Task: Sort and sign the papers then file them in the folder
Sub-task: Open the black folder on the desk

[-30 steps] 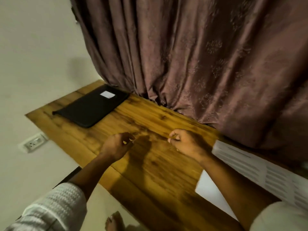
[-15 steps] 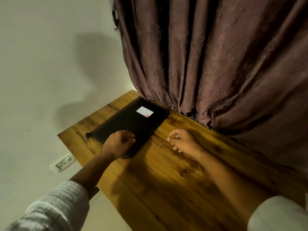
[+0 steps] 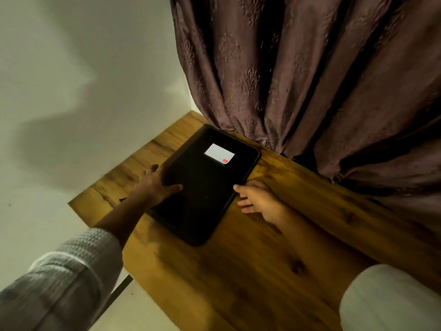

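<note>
A black folder (image 3: 205, 187) with a small white label (image 3: 219, 154) lies closed on the wooden table (image 3: 250, 271), near its far left corner. My left hand (image 3: 155, 185) grips the folder's left edge, thumb on top and fingers along the side. My right hand (image 3: 256, 199) rests on the table at the folder's right edge, fingers relaxed, fingertips touching that edge. No papers are in view.
A brown patterned curtain (image 3: 310, 80) hangs behind the table and brushes its back edge. A pale wall (image 3: 71, 91) stands to the left. The table's left edge drops off beside my left forearm.
The view swung left, so the papers left the frame. My left hand reached the folder and took its left edge. My right hand opened and moved to the folder's right edge.
</note>
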